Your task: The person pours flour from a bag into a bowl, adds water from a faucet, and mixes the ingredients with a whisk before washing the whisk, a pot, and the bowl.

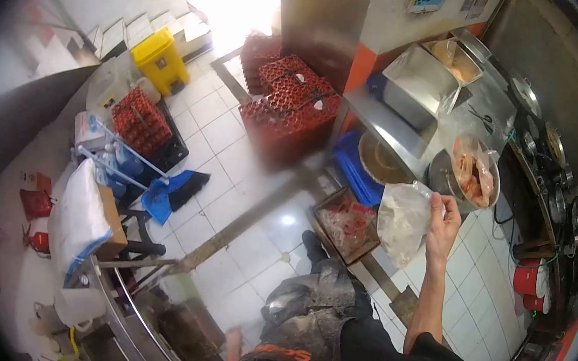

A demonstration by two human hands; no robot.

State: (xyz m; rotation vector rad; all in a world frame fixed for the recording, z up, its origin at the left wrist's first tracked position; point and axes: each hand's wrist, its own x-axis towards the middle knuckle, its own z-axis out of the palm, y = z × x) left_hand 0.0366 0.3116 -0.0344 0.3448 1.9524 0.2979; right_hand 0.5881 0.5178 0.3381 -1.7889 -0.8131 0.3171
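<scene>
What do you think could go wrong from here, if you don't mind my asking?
The plastic bag hangs from the right hand by its upper edge, so it might slip. The metal pot appears close to that hand, so a careless swing could perhaps knock it. A dark shoe is near the tray, so a step might catch on it.

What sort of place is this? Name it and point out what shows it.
Probably a commercial kitchen or its food-prep area: raw-looking meat in a metal pot, a deep steel container and red egg-style trays piled high.
</scene>
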